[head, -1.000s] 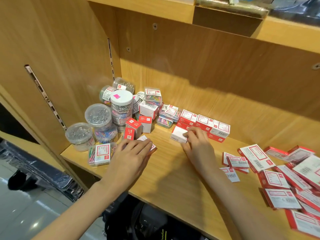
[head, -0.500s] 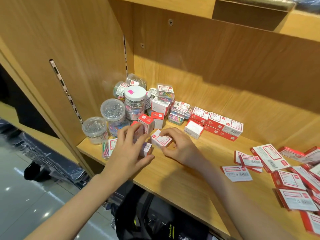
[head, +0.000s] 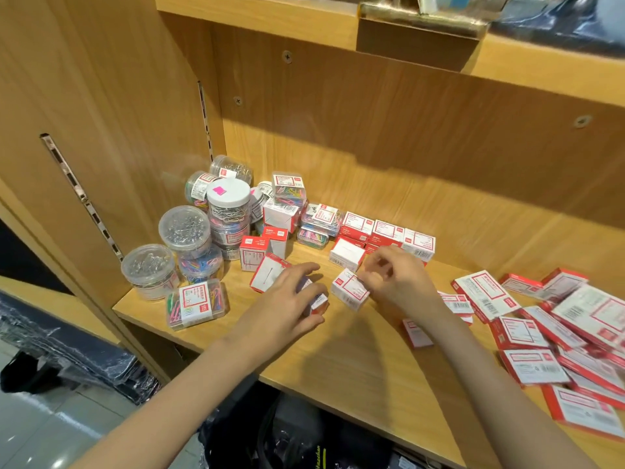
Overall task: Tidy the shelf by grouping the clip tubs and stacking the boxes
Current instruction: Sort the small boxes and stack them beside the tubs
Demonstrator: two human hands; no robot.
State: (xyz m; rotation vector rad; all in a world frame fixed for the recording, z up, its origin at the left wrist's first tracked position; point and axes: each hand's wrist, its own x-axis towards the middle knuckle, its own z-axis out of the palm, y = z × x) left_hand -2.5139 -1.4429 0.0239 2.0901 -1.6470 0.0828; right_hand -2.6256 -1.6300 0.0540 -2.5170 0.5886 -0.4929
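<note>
Item: shelf tidy, box-stacking step in hand; small red-and-white boxes being gathered at mid-shelf.

Detail: One small box (head: 350, 290) is pinched at its right end by the right hand (head: 394, 282), tilted, near the shelf (head: 355, 363) surface. A second box (head: 316, 301) is gripped under the curled fingers of the left hand (head: 287, 302), just beside a loose tilted box (head: 267, 277). Clip tubs (head: 184, 228) are clustered at the left rear corner, a clear clip case (head: 196, 303) in front of them; flat red packets (head: 527, 336) lie scattered at the right. Judged next: the two held boxes to be squared and set one on the other, edges aligned, beside the row of boxes (head: 385, 231) at the back.
</note>
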